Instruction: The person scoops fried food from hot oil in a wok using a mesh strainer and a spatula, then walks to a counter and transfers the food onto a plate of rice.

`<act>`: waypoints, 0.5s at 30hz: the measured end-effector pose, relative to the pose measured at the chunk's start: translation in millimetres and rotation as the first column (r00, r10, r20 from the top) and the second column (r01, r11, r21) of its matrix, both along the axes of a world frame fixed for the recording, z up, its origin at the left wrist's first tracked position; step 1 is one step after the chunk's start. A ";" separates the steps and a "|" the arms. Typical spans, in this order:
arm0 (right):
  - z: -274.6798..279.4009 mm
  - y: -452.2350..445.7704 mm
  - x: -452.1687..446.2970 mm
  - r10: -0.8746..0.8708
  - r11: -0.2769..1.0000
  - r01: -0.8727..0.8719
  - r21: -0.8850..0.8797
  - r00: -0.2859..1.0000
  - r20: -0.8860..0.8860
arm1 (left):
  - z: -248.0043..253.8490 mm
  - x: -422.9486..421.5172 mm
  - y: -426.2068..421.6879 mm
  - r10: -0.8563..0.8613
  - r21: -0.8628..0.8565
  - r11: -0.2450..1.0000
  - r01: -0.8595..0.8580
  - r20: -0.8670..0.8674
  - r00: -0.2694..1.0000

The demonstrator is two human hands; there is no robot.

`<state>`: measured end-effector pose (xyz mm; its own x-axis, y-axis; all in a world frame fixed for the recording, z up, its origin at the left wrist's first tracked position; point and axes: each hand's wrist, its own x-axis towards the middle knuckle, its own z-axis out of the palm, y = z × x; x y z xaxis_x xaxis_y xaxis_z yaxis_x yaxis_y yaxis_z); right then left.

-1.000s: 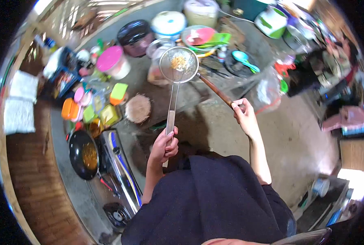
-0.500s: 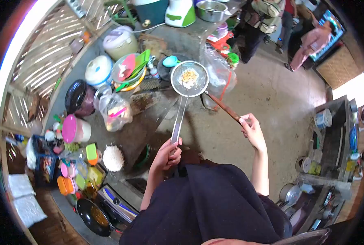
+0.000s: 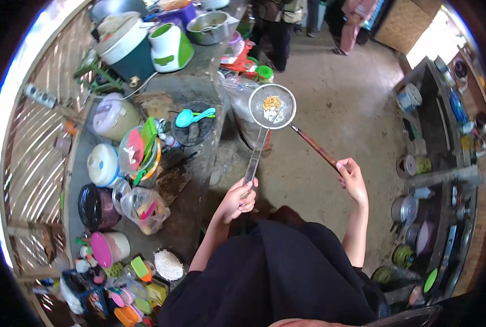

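My left hand is closed around the metal handle of a round mesh strainer, held out in front of me. A small heap of golden-brown fried bits shows in the strainer's bowl, with something whitish beside it. My right hand grips the brown wooden handle of a long utensil. Its far end reaches the strainer's bowl, where a pale metal head seems to lie in or behind the mesh. I cannot tell which kind of utensil it is.
On the left, the counter holds a turquoise ladle, a clear bag, a pink-lidded tub and a white powdery heap. A large plastic bag stands beyond the strainer. Shelves with pots line the right. People stand at the back.
My view has turned rightward, so the counter sits farther left and lower. The strainer and utensil, still in my hands, now appear against the floor and plastic bag, away from the counter.
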<state>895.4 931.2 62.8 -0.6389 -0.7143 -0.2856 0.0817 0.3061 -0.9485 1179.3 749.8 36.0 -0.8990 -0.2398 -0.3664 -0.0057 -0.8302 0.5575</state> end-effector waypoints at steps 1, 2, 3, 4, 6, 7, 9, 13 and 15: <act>-0.8 3.7 0.2 -0.036 0.999 0.036 0.015 0.999 -0.004 | -4.0 -7.3 -4.7 -0.030 0.004 1.000 0.030 -0.023 0.999; -4.0 10.3 -0.8 -0.066 0.997 0.066 0.030 0.998 0.003 | -5.8 -14.1 -8.5 -0.053 0.002 0.999 0.053 -0.006 0.999; -7.1 15.8 -3.0 -0.090 0.996 0.089 0.028 0.996 0.010 | -8.9 -21.0 -12.1 -0.073 -0.004 0.997 0.073 -0.008 0.997; -8.6 19.7 -6.2 -0.110 0.994 0.110 0.020 0.994 0.016 | -11.3 -28.6 -15.8 -0.091 -0.015 0.996 0.091 -0.012 0.996; -9.3 30.8 -15.6 -0.161 0.986 0.159 0.047 0.987 0.020 | -13.1 -45.0 -20.7 -0.121 -0.013 0.993 0.121 -0.005 0.993; -10.4 36.0 -23.0 -0.188 0.980 0.186 0.071 0.982 0.020 | -13.9 -55.1 -23.9 -0.128 -0.013 0.992 0.128 -0.003 0.992; -15.8 47.4 -43.8 -0.220 0.975 0.218 0.045 0.974 0.047 | -16.8 -78.4 -29.3 -0.156 -0.022 0.987 0.156 0.012 0.988; -20.1 62.5 -97.8 -0.277 0.961 0.276 0.026 0.958 0.070 | -20.2 -138.1 -36.1 -0.200 -0.042 0.979 0.201 0.031 0.979; -17.5 69.4 -130.0 -0.313 0.950 0.312 0.021 0.946 0.082 | -19.3 -175.0 -32.2 -0.190 -0.031 0.981 0.190 0.020 0.982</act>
<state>765.4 1000.6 45.3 -0.8036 -0.4803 -0.3515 0.2525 0.2598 -0.9321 1004.3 717.6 16.7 -0.9230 -0.0772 -0.3770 -0.1716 -0.7943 0.5828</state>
